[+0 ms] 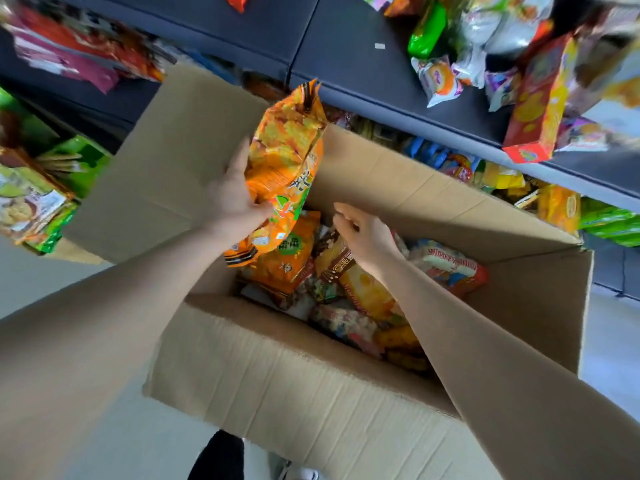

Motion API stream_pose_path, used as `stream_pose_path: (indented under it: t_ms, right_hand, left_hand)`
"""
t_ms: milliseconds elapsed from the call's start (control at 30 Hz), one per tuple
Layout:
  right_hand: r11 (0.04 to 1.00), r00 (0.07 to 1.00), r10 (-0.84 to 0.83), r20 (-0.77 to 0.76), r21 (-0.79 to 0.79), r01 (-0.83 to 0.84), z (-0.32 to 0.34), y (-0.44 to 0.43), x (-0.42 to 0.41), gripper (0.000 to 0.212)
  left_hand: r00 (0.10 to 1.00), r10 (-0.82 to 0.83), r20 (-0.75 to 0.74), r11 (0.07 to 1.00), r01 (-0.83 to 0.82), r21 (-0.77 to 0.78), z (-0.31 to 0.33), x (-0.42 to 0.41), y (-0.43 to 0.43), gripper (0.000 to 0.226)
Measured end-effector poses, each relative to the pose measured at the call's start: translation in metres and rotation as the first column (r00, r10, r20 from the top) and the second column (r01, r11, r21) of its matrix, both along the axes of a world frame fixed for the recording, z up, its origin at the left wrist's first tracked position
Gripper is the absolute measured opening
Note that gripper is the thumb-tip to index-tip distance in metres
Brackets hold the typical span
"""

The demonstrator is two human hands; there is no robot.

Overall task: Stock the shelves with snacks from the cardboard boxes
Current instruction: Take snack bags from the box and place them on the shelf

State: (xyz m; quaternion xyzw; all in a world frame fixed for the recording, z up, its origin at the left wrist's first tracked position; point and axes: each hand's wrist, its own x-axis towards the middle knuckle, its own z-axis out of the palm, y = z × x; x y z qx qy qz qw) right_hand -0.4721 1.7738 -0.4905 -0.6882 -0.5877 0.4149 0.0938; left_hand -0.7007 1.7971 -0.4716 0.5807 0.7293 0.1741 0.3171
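An open cardboard box [304, 362] stands on the floor below me, holding several snack packets [360, 292]. My left hand [232, 199] grips a long orange snack bag [287, 161] and holds it upright above the box's far left corner. My right hand [360, 233] hovers over the packets inside the box with its fingers loosely curled, holding nothing. Dark shelves [363, 64] run behind the box.
The upper shelf on the right carries a red-and-yellow carton [536, 109], a green bag [427, 29] and white packets. Green boxes [38, 199] sit at the left. Lower shelf goods [460, 168] show behind the box's raised rear flap [433, 199]. My shoe is at the bottom.
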Motion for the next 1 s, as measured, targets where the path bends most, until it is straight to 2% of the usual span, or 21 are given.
stream_pose_path:
  t_ms: [33, 100, 267, 433, 600, 767, 867, 933, 1000]
  right_hand:
    - [0.998, 0.994, 0.06, 0.089, 0.004, -0.061, -0.013, -0.001, 0.002, 0.046]
    - [0.995, 0.981, 0.098, 0.167, -0.004, -0.098, -0.037, 0.0, -0.003, 0.051]
    - [0.998, 0.986, 0.021, 0.167, -0.065, -0.01, -0.068, 0.0, -0.032, 0.059]
    - [0.993, 0.981, 0.066, 0.183, -0.104, -0.048, -0.05, -0.004, -0.056, 0.059]
    - [0.996, 0.981, 0.041, 0.188, -0.087, -0.025, -0.021, -0.009, -0.058, 0.057]
    - [0.996, 0.96, -0.094, 0.264, 0.026, 0.09, 0.013, -0.017, -0.025, 0.056]
    - [0.989, 0.951, -0.121, 0.283, 0.111, 0.093, 0.035, -0.014, 0.002, 0.054]
    - [0.982, 0.955, -0.118, 0.272, 0.173, 0.072, 0.048, -0.006, 0.014, 0.051]
    - [0.976, 0.963, -0.105, 0.248, 0.213, 0.052, 0.055, 0.008, 0.02, 0.048]
  left_hand:
    - [0.999, -0.015, 0.047, 1.0, 0.015, 0.005, 0.002, -0.008, 0.008, 0.105]
    - [0.984, -0.061, 0.17, 0.998, 0.063, -0.007, 0.007, -0.029, 0.019, 0.102]
    - [0.95, -0.005, 0.311, 0.999, 0.015, -0.032, 0.021, -0.063, 0.027, 0.1]
    - [0.924, 0.066, 0.378, 0.997, -0.05, -0.052, 0.04, -0.07, 0.024, 0.099]
    - [0.824, 0.2, 0.53, 0.98, -0.173, -0.099, 0.066, -0.061, 0.013, 0.099]
    - [0.888, 0.102, 0.449, 0.98, -0.013, -0.197, 0.063, -0.018, -0.018, 0.098]
    - [0.952, 0.083, 0.294, 0.972, -0.013, -0.234, 0.043, 0.011, -0.045, 0.1]
    - [0.945, 0.16, 0.286, 0.946, -0.064, -0.317, 0.024, 0.036, -0.057, 0.099]
    - [0.903, 0.291, 0.317, 0.873, -0.115, -0.474, 0.008, 0.068, -0.07, 0.096]
